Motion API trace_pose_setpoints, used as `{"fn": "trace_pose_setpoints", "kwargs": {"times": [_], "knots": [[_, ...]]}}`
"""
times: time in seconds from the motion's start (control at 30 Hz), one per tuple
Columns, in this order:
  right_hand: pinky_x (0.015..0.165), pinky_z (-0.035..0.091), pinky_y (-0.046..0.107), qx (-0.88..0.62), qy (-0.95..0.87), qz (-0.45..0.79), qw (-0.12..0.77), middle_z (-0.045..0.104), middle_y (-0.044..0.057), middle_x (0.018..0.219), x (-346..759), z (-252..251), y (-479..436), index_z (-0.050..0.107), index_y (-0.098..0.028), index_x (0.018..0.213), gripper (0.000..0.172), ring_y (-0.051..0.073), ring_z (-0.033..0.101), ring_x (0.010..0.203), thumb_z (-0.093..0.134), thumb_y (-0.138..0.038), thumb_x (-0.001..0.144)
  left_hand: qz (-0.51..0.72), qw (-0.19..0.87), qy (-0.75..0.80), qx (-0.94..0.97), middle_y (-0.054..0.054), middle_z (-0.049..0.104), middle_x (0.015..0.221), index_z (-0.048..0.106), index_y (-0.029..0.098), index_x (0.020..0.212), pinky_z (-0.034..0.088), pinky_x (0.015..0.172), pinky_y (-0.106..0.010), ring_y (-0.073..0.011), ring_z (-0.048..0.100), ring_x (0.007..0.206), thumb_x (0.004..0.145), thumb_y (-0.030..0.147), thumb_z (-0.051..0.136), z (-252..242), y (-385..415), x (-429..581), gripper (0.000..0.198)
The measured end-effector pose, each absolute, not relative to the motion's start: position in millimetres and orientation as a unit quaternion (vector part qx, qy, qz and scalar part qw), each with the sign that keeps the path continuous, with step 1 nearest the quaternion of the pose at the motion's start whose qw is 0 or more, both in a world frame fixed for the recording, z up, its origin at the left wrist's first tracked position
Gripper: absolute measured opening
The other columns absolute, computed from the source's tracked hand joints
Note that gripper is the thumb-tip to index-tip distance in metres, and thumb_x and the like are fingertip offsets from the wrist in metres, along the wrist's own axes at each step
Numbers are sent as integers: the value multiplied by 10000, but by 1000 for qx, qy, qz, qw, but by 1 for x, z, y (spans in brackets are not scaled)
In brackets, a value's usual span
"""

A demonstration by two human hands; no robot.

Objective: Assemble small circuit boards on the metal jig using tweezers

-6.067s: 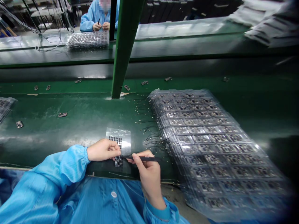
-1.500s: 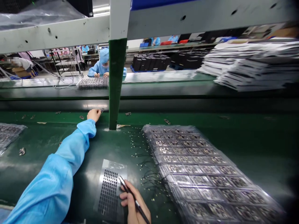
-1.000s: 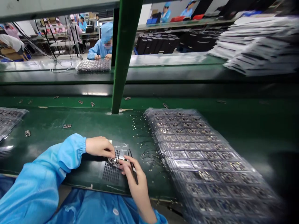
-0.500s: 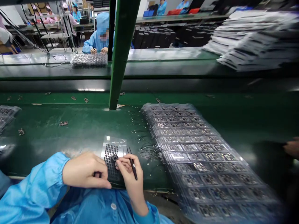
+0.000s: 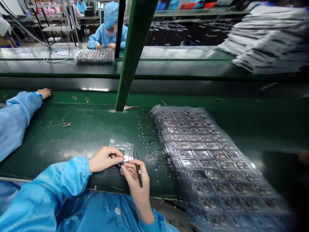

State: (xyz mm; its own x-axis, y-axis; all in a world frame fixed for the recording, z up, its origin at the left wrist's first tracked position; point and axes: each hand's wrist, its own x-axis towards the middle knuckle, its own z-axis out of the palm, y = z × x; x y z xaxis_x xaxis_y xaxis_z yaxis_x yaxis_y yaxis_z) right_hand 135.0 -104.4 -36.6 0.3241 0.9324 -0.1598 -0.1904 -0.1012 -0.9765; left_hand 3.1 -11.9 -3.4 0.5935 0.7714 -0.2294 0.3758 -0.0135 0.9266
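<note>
My left hand (image 5: 106,159) is closed in a pinch at a small dark circuit board (image 5: 120,164), its fingertips meeting those of my right hand. Between thumb and fingers my right hand (image 5: 136,175) grips the board's near side. Black tweezers (image 5: 138,172) are tucked in that same hand, tips pointing up and away. Under both hands lies a clear sheet of small black square stickers (image 5: 114,174), partly covered by the fingers. The board itself is mostly hidden by my fingertips.
To the right stands a stack of clear trays (image 5: 205,154) filled with boards, thin black wires sticking out leftward. A green post (image 5: 132,58) rises ahead. Loose boards (image 5: 67,124) lie on the green bench. At left reaches a co-worker's arm (image 5: 21,109); another person (image 5: 108,32) works opposite.
My left hand has moved right and forward from beside the sheet to the board. A co-worker's arm has come in from the left. The view has shifted slightly.
</note>
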Motion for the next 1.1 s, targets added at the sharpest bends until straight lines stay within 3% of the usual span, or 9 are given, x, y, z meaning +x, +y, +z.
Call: {"fn": "trace_pose_setpoints", "kwargs": {"times": [0.1, 0.3, 0.73, 1.1], "knots": [[673, 552, 268, -564, -324, 474, 593, 651, 0, 775, 134, -36, -105, 499, -205, 908, 251, 142, 654, 695, 689, -267, 756, 192, 606, 443, 632, 6, 623, 644, 667, 129, 801, 430, 535, -193, -86, 531, 541, 765, 252, 612, -7, -13, 3, 139], [665, 548, 257, -567, -324, 464, 598, 648, 4, 788, 134, -39, -105, 493, -205, 917, 253, 145, 655, 719, 684, -280, 768, 207, 635, 452, 591, 4, 628, 634, 641, 120, 801, 468, 566, -203, -101, 590, 570, 740, 256, 648, -9, -13, 2, 149], [615, 508, 221, -573, -337, 476, 576, 635, -1, 756, 136, -31, -104, 503, -207, 921, 227, 132, 631, 691, 655, -290, 776, 161, 532, 420, 718, 2, 676, 727, 679, 159, 836, 466, 609, -190, -100, 595, 638, 800, 264, 593, -5, -17, -3, 140], [628, 533, 237, -575, -356, 445, 587, 646, 7, 772, 130, -31, -104, 507, -204, 930, 214, 139, 647, 696, 651, -256, 781, 139, 557, 431, 697, 14, 610, 641, 631, 138, 736, 406, 540, -180, -88, 517, 574, 789, 266, 567, -4, -19, 2, 153]]}}
